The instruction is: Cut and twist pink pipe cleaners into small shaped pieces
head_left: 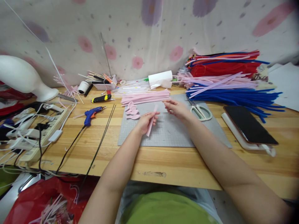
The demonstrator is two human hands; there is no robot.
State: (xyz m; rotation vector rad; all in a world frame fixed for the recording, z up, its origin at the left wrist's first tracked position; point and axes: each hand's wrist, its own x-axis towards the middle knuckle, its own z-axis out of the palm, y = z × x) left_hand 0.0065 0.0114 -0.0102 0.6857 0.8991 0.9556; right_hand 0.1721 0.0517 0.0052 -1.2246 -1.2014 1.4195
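Wooden table (163,161) crowded; grey cutting mat (168,133) at centre. Left hand (144,121): fingers closed around the pink pipe cleaner (150,127), held tilted over the mat. Right hand (177,109) just beside it, fingers loosely curled, gripping nothing visible. Risks: wire tip pricks a fingertip; forearm nudges the nearby scissors (201,112).

The one camera rides on the person's head and looks forward and down over the table (177,161) toward the flowered cloth (149,37) behind it. It sits near: both forearms run in from the bottom edge, and the left hand (146,121), closed on a pink stem (151,123), and the right hand (176,109) fall mid-frame above the mat (168,133). The wide lens bends the edges, taking in the power strip (35,137) at left and the phone (249,124) at right.
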